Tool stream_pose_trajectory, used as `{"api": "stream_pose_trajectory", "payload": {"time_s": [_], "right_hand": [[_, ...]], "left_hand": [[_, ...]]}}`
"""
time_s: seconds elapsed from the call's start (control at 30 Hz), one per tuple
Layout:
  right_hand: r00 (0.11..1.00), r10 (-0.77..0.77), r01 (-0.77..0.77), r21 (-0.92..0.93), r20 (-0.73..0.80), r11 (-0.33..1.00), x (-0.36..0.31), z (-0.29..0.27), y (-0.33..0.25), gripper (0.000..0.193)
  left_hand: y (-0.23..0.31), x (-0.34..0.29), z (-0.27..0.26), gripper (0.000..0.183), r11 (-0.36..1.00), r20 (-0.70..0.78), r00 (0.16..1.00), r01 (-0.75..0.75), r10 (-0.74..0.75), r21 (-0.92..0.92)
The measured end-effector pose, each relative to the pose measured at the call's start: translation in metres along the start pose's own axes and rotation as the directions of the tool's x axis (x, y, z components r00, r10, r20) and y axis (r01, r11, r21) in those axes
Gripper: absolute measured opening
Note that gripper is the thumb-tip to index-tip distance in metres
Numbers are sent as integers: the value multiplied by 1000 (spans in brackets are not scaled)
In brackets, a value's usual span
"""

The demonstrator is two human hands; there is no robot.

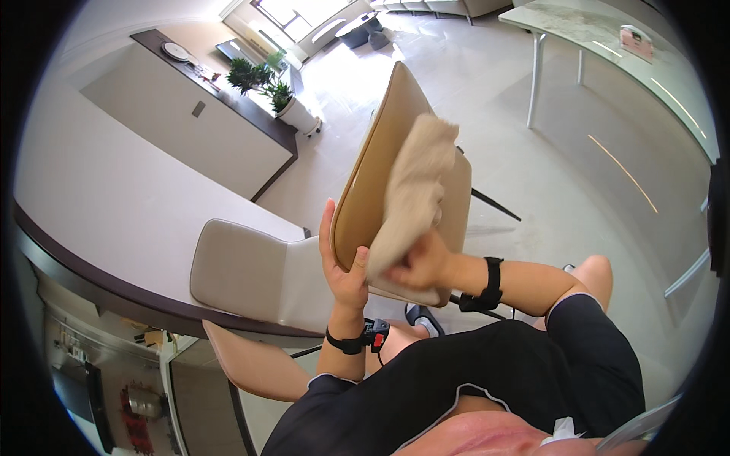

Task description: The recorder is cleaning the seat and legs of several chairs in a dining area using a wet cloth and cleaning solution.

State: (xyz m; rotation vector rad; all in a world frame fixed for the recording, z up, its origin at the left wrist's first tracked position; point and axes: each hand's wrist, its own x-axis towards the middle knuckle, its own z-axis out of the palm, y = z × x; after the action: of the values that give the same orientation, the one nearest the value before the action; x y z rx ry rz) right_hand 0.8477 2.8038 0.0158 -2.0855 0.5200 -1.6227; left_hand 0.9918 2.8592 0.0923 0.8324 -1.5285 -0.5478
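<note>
In front of me stands a chair with a tan backrest [367, 171] and a beige seat [458, 201]. My left hand [346, 277] grips the lower left edge of that backrest, thumb on the front and fingers behind. A bunched beige cloth [417, 175] lies along the backrest's front face, slightly blurred. My right hand [423, 262] is closed on the near end of the cloth, low over the chair. Part of the seat is hidden behind the cloth and this hand.
A beige chair [236, 262] stands at the left by the dark-edged counter [152, 292], with another chair back [255, 365] nearer me. A potted plant [296, 114] stands beyond. At the upper right is a pale-topped table [578, 30] bearing a pink-and-white box [637, 43].
</note>
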Motion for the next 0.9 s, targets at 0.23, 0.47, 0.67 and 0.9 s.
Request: {"api": "stream_pose_trajectory", "payload": {"time_s": [0.23, 0.47, 0.67, 0.9], "right_hand": [[905, -343, 261, -309, -251, 915, 94, 17, 40, 38], [883, 170, -48, 276, -438, 960, 182, -28, 145, 47], [735, 678, -416, 778, -18, 471, 150, -23, 233, 50], [810, 584, -258, 932, 64, 255, 86, -11, 242, 46]], "left_hand": [[-15, 8, -25, 96, 996, 39, 997, 62, -60, -56], [-14, 11, -38, 102, 996, 4, 997, 83, -83, -42], [-14, 21, -42, 100, 993, 11, 997, 78, -77, -92], [-3, 26, -48, 72, 985, 99, 993, -79, 64, 156]]}}
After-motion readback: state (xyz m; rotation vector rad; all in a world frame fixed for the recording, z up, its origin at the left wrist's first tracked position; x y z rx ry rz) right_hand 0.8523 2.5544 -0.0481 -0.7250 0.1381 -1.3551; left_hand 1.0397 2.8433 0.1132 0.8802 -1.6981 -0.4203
